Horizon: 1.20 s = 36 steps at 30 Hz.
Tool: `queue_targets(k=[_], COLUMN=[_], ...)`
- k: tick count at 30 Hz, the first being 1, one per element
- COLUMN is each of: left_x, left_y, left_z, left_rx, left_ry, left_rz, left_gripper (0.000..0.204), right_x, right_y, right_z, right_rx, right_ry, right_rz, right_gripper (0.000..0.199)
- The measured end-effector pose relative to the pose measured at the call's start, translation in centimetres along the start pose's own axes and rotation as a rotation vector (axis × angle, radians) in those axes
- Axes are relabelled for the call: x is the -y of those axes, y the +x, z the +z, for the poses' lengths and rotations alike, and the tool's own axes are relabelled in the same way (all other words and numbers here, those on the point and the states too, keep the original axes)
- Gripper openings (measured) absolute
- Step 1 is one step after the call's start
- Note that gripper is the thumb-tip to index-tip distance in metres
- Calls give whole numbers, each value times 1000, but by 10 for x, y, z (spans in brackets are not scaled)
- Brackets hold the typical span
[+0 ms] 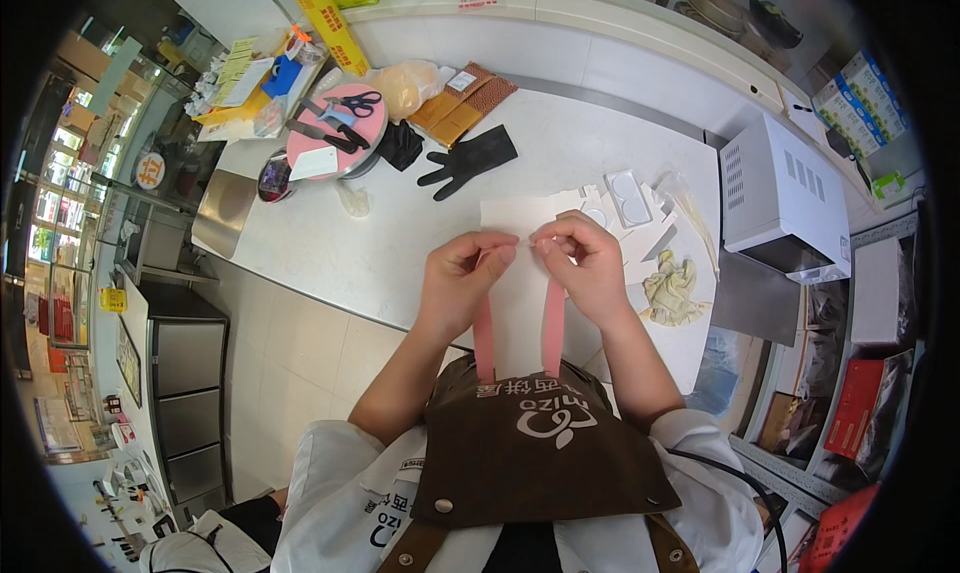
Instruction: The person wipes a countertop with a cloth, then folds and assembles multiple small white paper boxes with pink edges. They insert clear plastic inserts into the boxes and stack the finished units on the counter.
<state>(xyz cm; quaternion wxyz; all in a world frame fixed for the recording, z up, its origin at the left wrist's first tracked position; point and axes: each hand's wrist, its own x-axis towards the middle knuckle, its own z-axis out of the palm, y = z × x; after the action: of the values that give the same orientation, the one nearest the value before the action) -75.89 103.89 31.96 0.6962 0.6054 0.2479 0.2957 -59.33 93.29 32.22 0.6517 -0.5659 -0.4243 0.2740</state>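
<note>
My left hand (pixel 468 271) and my right hand (pixel 580 258) are raised close together over the table, fingertips nearly meeting. Each has its thumb and forefinger pinched. Under each hand hangs a strip of pink ribbon (pixel 552 328), running down toward my brown apron (pixel 540 453). The ribbon's upper ends are hidden behind the fingers, and whether both strips are one piece I cannot tell. A tiny pale bit shows at the fingertips. Beneath my hands lies a flat white sheet of card (pixel 510 213).
A black glove (pixel 470 163) lies beyond my hands. At the far left, a pink round turntable (pixel 370 123) bears scissors and knives. White packaging pieces (pixel 628 198) and a crumpled yellowish cloth (pixel 673 288) sit at right, near a white microwave-like appliance (pixel 785 198).
</note>
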Motion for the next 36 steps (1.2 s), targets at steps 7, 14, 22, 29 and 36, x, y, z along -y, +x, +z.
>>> queue_targets(k=[7, 14, 22, 29, 36], left_x=[-21, -26, -47, -45, -49], left_y=[-11, -8, 16, 23, 17], left_z=[16, -6, -22, -28, -20], left_rx=[-114, 65, 176, 283, 297], left_ry=[-25, 154, 1082, 1168, 889], left_rz=[57, 52, 748, 883, 456], left_gripper=[31, 24, 23, 29, 29], right_x=[5, 9, 2, 28, 23], right_y=[-7, -9, -7, 2, 0], right_z=[-2, -6, -8, -9, -5], right_rx=[40, 95, 206, 326, 262], right_ry=[304, 151, 242, -83, -237], right_rz=[104, 47, 213, 313, 182], right_gripper=[36, 27, 20, 29, 26])
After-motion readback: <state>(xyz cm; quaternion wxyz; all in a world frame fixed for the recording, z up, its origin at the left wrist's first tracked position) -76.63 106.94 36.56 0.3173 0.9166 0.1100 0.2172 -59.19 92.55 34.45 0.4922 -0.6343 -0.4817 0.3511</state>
